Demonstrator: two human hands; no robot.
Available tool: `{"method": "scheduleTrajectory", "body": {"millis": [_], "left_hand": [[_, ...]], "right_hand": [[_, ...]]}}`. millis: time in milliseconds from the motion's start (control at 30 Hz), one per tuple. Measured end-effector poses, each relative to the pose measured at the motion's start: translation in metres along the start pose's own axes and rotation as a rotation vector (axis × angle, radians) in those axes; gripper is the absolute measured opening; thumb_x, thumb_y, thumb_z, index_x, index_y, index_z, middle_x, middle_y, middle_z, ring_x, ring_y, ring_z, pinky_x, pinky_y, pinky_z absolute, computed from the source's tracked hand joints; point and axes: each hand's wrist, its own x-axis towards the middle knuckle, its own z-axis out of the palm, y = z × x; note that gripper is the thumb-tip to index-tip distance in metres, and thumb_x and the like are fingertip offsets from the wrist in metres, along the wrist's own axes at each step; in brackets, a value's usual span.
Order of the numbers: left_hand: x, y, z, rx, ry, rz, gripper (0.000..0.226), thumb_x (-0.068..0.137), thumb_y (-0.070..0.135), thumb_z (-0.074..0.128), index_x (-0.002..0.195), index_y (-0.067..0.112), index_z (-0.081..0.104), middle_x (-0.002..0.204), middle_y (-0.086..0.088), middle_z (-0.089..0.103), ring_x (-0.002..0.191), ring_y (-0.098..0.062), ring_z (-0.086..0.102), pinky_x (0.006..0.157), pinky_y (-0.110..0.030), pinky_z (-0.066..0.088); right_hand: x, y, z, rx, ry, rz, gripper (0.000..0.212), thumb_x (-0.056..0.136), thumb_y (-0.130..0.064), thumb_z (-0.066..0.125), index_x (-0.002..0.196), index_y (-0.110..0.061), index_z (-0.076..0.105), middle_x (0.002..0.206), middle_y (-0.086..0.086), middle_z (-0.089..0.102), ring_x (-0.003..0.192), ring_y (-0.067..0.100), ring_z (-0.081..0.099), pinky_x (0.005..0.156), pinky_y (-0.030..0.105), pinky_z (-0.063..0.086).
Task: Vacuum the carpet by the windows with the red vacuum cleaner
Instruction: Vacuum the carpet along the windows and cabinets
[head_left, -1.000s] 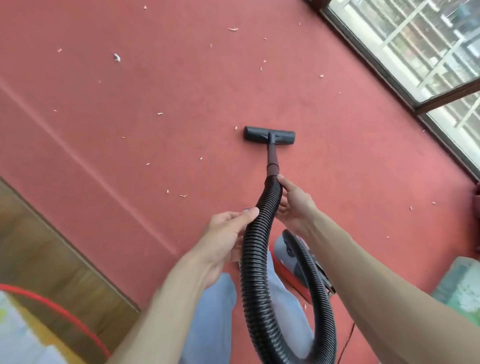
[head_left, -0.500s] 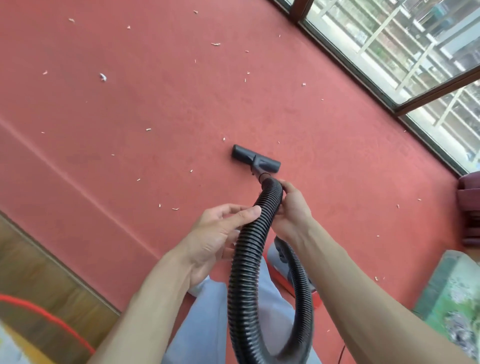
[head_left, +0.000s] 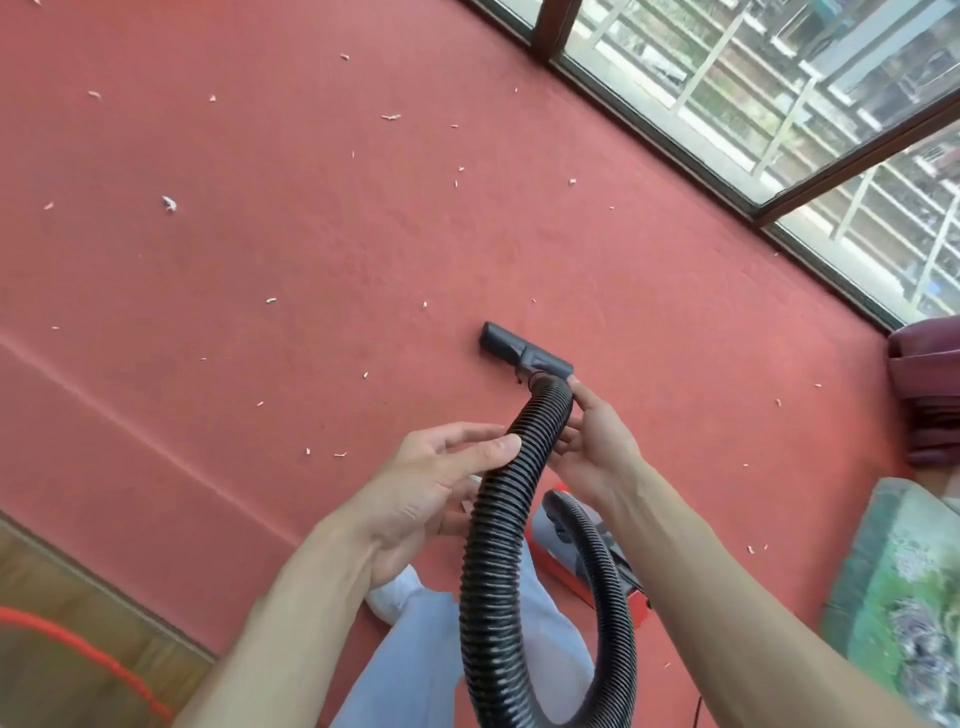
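Red vacuum cleaner: on the carpet near the windows, behind the right forearm. Hose clasped by left hand mid-length, by right hand just behind the nozzle, down on carpet.

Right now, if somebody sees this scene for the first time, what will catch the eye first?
The black ribbed hose loops up the centre, held by the left hand and right hand, ending in a dark floor nozzle on the red carpet. White scraps dot the carpet, mostly to the left. Bright windows run along the upper right.
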Motion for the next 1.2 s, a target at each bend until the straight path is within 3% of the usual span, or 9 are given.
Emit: {"method": "scheduleTrajectory", "body": {"millis": [233,300,400,533,633,900,1000,1100,1200], "left_hand": [[0.041,-0.005,0.008,-0.077,0.192,-0.017,0.029,0.092,0.024,0.067,0.113,0.004,0.069,0.092,-0.022,0.068,0.072,-0.032,0.063,0.061,-0.039,0.058],[0.047,0.0,0.015,-0.122,0.224,-0.022,0.029,0.093,0.021,0.067,0.116,0.002,0.067,0.09,-0.024,0.067,0.064,-0.03,0.063,0.054,-0.041,0.059],[0.042,0.025,0.033,-0.087,0.205,-0.021,0.03,0.091,0.021,0.07,0.119,0.01,0.067,0.101,-0.019,0.07,0.077,-0.028,0.062,0.075,-0.058,0.058],[0.011,0.091,0.07,0.032,0.15,0.004,0.026,0.09,0.021,0.07,0.116,0.017,0.07,0.093,-0.006,0.07,0.069,-0.015,0.061,0.049,-0.025,0.052],[-0.013,0.138,0.099,0.125,0.163,0.009,0.029,0.089,0.019,0.071,0.118,0.017,0.067,0.087,-0.004,0.07,0.063,-0.013,0.063,0.054,-0.026,0.053],[-0.054,0.184,0.166,0.222,0.233,-0.002,0.032,0.088,0.014,0.069,0.119,0.017,0.063,0.079,-0.005,0.068,0.047,-0.01,0.06,0.05,-0.026,0.053],[-0.056,0.181,0.174,0.236,0.233,-0.022,0.029,0.086,0.014,0.068,0.114,0.02,0.065,0.073,-0.004,0.065,0.052,-0.013,0.054,0.062,-0.034,0.055],[-0.051,0.178,0.168,0.229,0.249,-0.055,0.028,0.087,0.017,0.068,0.115,0.019,0.065,0.072,-0.002,0.065,0.053,-0.013,0.054,0.058,-0.03,0.054],[-0.045,0.176,0.153,0.25,0.266,-0.057,0.032,0.087,0.03,0.074,0.116,0.02,0.064,0.075,0.0,0.066,0.052,-0.011,0.058,0.05,-0.024,0.049]], "right_hand": [[0.035,-0.005,0.017,-0.018,0.065,0.037,0.032,0.091,-0.038,0.066,0.106,-0.01,0.063,0.071,0.002,0.054,0.053,0.012,0.048,0.048,0.021,0.047],[0.039,-0.016,0.022,0.002,0.058,0.079,0.03,0.091,-0.04,0.066,0.097,-0.011,0.062,0.07,0.002,0.052,0.056,0.013,0.046,0.053,0.024,0.047],[0.017,-0.047,0.025,0.049,0.01,0.133,0.031,0.094,-0.037,0.062,0.09,-0.007,0.06,0.072,0.006,0.053,0.059,0.016,0.048,0.057,0.026,0.047],[-0.032,-0.098,0.026,0.161,-0.079,0.223,0.034,0.096,-0.032,0.058,0.106,0.001,0.055,0.085,0.015,0.055,0.079,0.026,0.056,0.086,0.037,0.051],[-0.073,-0.13,0.03,0.268,-0.121,0.295,0.043,0.098,-0.028,0.056,0.119,0.008,0.048,0.102,0.022,0.057,0.106,0.032,0.058,0.111,0.041,0.041],[-0.133,-0.177,0.028,0.361,-0.096,0.353,0.064,0.093,-0.034,0.062,0.138,0.005,0.039,0.135,0.023,0.055,0.123,0.038,0.058,0.108,0.048,0.043],[-0.124,-0.177,0.026,0.252,-0.043,0.289,0.059,0.089,-0.042,0.067,0.131,-0.005,0.048,0.118,0.01,0.06,0.113,0.029,0.062,0.108,0.043,0.043],[-0.118,-0.176,0.028,0.22,-0.078,0.245,0.04,0.09,-0.037,0.064,0.115,-0.013,0.045,0.08,0.012,0.046,0.073,0.027,0.051,0.105,0.033,0.045],[-0.106,-0.173,0.035,0.14,-0.118,0.22,0.033,0.096,-0.035,0.058,0.114,-0.009,0.049,0.082,0.009,0.05,0.073,0.022,0.047,0.117,0.039,0.032]]}}
